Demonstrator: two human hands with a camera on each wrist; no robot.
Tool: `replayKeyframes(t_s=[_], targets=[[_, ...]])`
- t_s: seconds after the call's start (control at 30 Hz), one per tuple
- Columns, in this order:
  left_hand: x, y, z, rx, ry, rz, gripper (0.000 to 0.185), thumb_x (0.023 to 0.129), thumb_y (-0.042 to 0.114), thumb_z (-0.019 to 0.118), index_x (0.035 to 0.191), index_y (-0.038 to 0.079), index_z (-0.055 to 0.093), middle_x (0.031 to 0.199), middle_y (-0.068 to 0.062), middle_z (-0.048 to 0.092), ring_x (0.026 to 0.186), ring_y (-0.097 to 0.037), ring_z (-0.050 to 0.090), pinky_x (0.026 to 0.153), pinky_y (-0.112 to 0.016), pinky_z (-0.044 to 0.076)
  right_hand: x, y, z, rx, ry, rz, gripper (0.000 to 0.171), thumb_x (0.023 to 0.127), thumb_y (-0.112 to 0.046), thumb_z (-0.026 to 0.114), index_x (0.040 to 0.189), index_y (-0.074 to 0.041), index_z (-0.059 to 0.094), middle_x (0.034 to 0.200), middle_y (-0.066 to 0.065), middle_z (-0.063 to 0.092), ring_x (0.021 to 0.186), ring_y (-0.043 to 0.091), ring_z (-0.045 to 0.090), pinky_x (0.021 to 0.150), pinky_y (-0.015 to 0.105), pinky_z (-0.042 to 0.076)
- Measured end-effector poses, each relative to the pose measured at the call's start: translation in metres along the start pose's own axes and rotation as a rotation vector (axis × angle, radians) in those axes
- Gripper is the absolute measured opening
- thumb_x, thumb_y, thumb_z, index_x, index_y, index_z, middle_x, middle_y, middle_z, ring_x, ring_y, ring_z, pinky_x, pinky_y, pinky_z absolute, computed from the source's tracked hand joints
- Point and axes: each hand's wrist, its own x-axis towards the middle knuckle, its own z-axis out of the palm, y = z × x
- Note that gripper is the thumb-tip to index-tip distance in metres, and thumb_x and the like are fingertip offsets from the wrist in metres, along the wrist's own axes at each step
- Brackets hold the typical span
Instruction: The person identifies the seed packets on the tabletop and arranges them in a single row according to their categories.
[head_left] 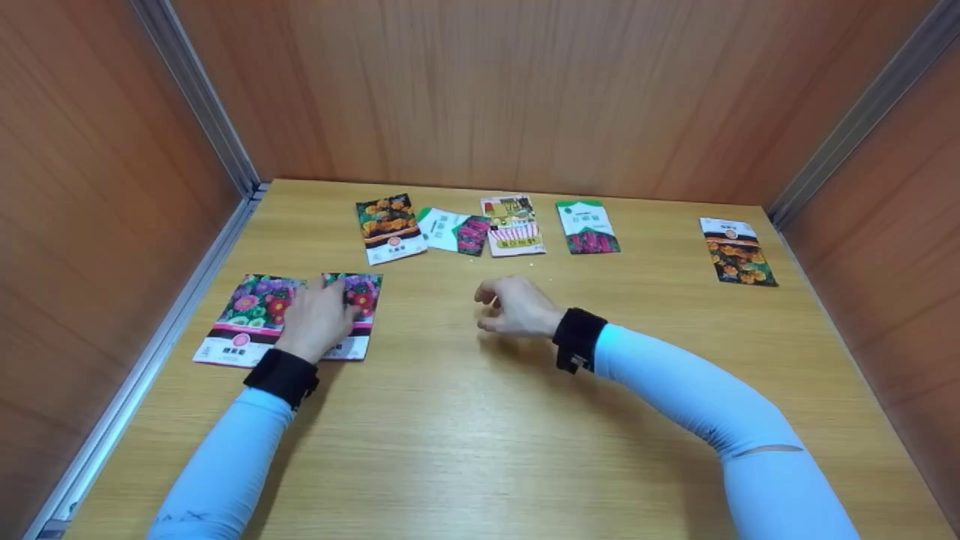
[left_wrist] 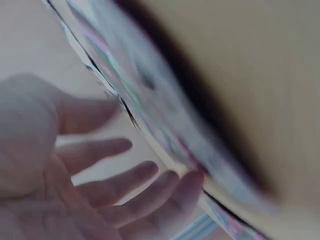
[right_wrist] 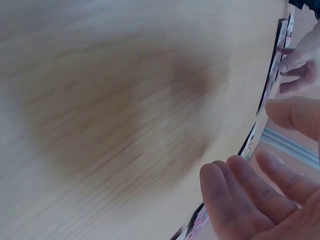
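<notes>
Two seed packets with pink and purple flowers lie side by side at the left of the table in the head view: a left one (head_left: 244, 319) and a right one (head_left: 364, 311). My left hand (head_left: 315, 315) lies across their inner edges and partly covers both. In the left wrist view its fingers (left_wrist: 145, 180) are spread and loosely bent, close to a packet; whether they press on it I cannot tell. My right hand (head_left: 517, 306) hovers above the middle of the table, holding nothing, with its fingers (right_wrist: 250, 182) loosely bent.
Along the back lie a marigold packet (head_left: 391, 229), a green-and-white packet (head_left: 442, 229) turned sideways, a pink-striped packet (head_left: 515, 226) and another green-and-white packet (head_left: 588, 226). A second marigold packet (head_left: 739, 253) is at the far right. Wooden panels (head_left: 510, 90) wall the table.
</notes>
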Motion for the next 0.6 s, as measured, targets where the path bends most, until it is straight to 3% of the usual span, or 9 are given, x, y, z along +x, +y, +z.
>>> replayKeyframes(t_s=[0.07,0.17,0.4,0.6], targets=[[-0.003,0.003,0.002,0.028,-0.068,0.023,0.074,0.090,0.052,0.062,0.142,0.001,0.047,0.147,-0.034,0.035,0.131,-0.056,0.035,0.106,-0.069,0.030,0.000,0.004,0.000,-0.015,0.006,0.008,0.040,0.083,-0.030,0.076,0.116,-0.010,0.066,0.109,0.007,0.070,0.099,0.020,0.064,0.087,0.036,0.053],[-0.005,0.007,0.001,0.073,-0.126,0.047,0.083,0.087,0.062,0.060,0.144,0.003,0.046,0.150,-0.034,0.032,0.133,-0.056,0.032,0.113,-0.067,0.021,0.000,0.009,-0.002,-0.013,0.011,0.038,0.041,0.082,-0.029,0.076,0.117,-0.011,0.066,0.110,0.006,0.069,0.100,0.019,0.063,0.088,0.036,0.052],[-0.009,0.006,-0.004,0.098,-0.195,0.038,0.082,0.090,0.058,0.059,0.145,0.000,0.041,0.149,-0.036,0.030,0.133,-0.056,0.030,0.113,-0.067,0.021,-0.001,0.015,-0.006,0.001,0.000,0.077,0.042,0.083,-0.032,0.076,0.119,-0.013,0.064,0.112,0.005,0.067,0.100,0.019,0.061,0.088,0.036,0.052],[-0.010,0.005,-0.012,0.102,-0.249,0.020,0.081,0.088,0.055,0.064,0.142,-0.003,0.043,0.144,-0.036,0.037,0.130,-0.055,0.035,0.107,-0.069,0.028,-0.002,0.021,-0.009,-0.025,0.023,0.112,0.042,0.081,-0.031,0.077,0.118,-0.013,0.065,0.112,0.004,0.067,0.101,0.017,0.061,0.090,0.036,0.051]])
